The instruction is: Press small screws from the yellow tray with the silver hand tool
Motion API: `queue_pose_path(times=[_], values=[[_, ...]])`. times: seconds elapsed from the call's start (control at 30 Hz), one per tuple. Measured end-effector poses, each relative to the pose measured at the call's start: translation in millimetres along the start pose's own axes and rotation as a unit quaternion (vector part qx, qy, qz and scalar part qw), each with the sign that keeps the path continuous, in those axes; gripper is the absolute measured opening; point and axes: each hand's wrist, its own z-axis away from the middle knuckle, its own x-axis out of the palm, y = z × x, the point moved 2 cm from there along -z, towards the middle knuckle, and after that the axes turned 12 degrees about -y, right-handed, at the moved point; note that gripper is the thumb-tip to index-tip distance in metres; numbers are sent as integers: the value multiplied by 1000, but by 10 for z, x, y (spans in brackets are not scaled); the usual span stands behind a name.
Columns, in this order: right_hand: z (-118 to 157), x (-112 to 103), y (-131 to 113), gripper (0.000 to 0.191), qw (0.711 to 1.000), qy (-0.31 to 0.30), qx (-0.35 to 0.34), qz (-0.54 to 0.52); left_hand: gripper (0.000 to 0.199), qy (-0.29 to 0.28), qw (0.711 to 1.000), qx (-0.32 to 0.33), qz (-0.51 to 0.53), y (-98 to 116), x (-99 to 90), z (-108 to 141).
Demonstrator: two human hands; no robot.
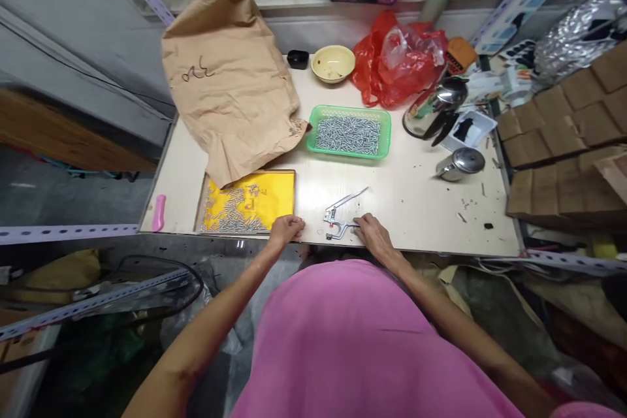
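Note:
My right hand [373,234] is closed on one handle of metal hand pliers [337,225], which look like snap-fastener pliers. The jaws point left and the other handle stands wide apart, up and to the right. My left hand [287,230] is at the table's front edge, fingers pinched together. Whatever it may hold is too small to make out. Just left of it lies a shallow tray with a yellow bottom [279,192], with many small metal pieces [235,212] spread over its left and front part. Farther back, a green plastic basket [386,134] holds similar silvery pieces [347,134].
A big brown paper bag [235,78] overlaps the tray's back edge. Behind the basket are a cream bowl [333,65] and red plastic bags [392,65]. Metal jugs [460,164] stand at the right, beside stacked cardboard boxes [563,124]. A pink handle [159,212] lies far left.

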Motion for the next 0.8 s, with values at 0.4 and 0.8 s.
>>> queue_pose_path(times=[0.4,0.8], values=[[-85,85,82,25,998,-24,37,49,20,-53,997,-46,-10,56,786,-220],[-98,114,96,26,998,-11,44,42,22,-50,995,-58,-66,56,825,-262]])
